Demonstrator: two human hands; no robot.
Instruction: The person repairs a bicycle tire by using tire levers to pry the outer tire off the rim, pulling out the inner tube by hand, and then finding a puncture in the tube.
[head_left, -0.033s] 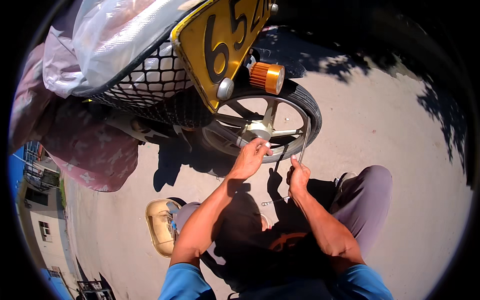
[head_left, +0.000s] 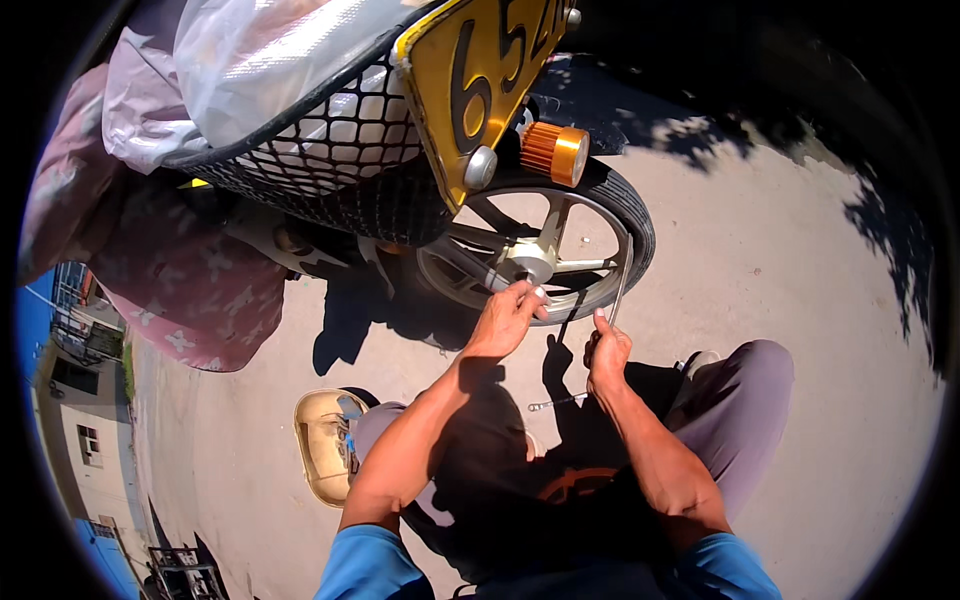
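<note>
The front wheel (head_left: 560,252) of a motorbike stands ahead of me, with a black tyre (head_left: 630,205) and light metal spokes. My right hand (head_left: 607,352) is closed round a slim metal tyre lever (head_left: 620,290), whose far end sits at the edge between tyre and rim. Just left of it, my left hand (head_left: 508,318) has its fingers pinched together at the near side of the rim, below the hub (head_left: 528,262). Whatever lies between those fingertips is too small to make out. On the ground below the hands lies a metal spanner (head_left: 557,403).
Above the wheel are an orange lamp (head_left: 555,153), a yellow number plate (head_left: 440,110) and a black mesh basket (head_left: 300,150) with a plastic bag (head_left: 260,70). Pink patterned cloth (head_left: 190,290) hangs at left. A beige tray (head_left: 325,470) with tools is beside my left knee.
The motorbike and ground sit slightly further right and lower in view. Both hands keep nearly the same hold, the right one on the tyre lever.
</note>
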